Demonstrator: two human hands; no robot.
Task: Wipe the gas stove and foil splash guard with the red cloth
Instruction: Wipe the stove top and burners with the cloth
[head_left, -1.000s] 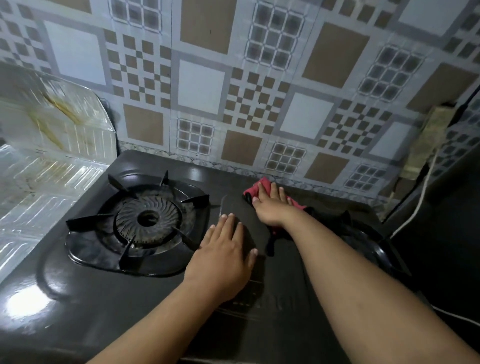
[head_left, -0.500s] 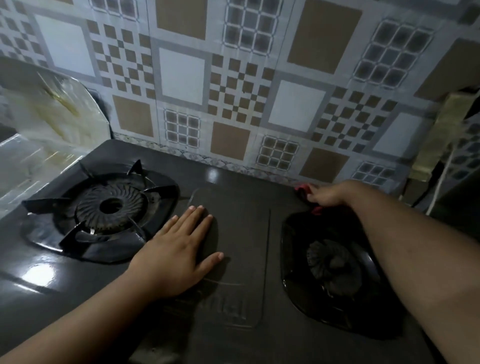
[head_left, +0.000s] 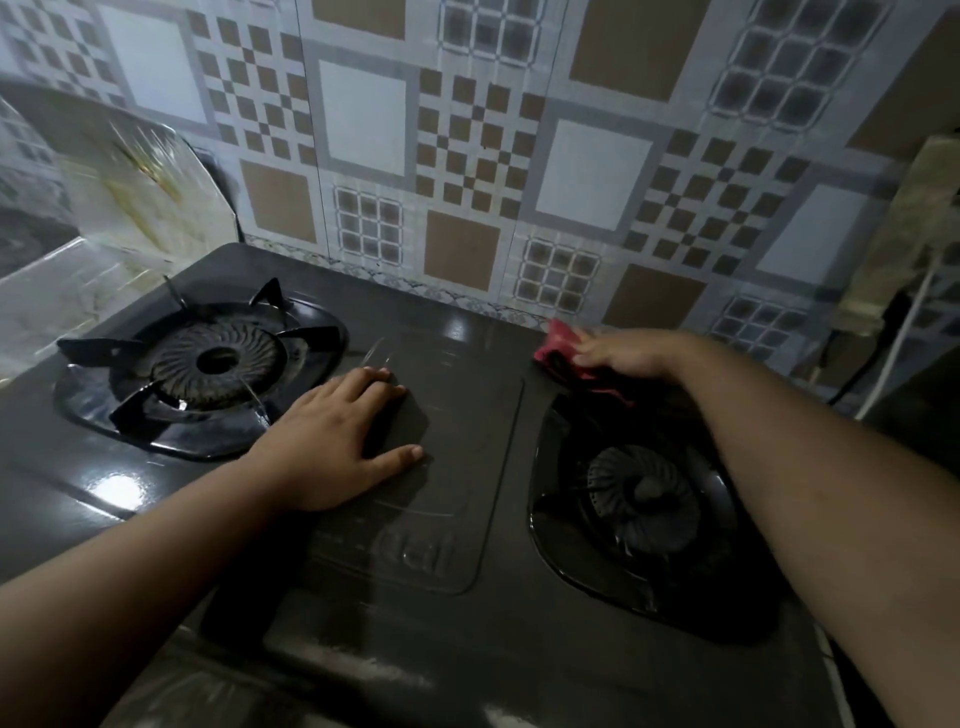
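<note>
At the back edge of the gas stove (head_left: 457, 613), toward two o'clock from the frame's middle, the right hand (head_left: 631, 356) pressed the red cloth (head_left: 563, 348) against the black top, fingers curled over it; most of the cloth was hidden under the hand, one corner showing at its nine o'clock side, just below the tiled wall (head_left: 467, 156). Left hand (head_left: 332, 441) lay flat and spread on the centre panel, palm down, holding nothing, seemingly as a brace.

Step in hand, by my reading: wiping the rear strip of the stove top behind the right burner (head_left: 644, 499). Foil splash guard (head_left: 130, 208), standing at ten o'clock beside the left burner (head_left: 213, 361), still carried yellowish streaks, so that half of the job looked undone. Next move likely called for a firm sweep along the rear edge, working round the burner well rather than over it, then a reach across to the foil, with light pressure since thin foil should dent easily.

Count: two burners, one pan support seen clearly (left; the right one too dark to tell), one cloth, one foil guard, two hands, one white cable (head_left: 904, 332) at three o'clock
</note>
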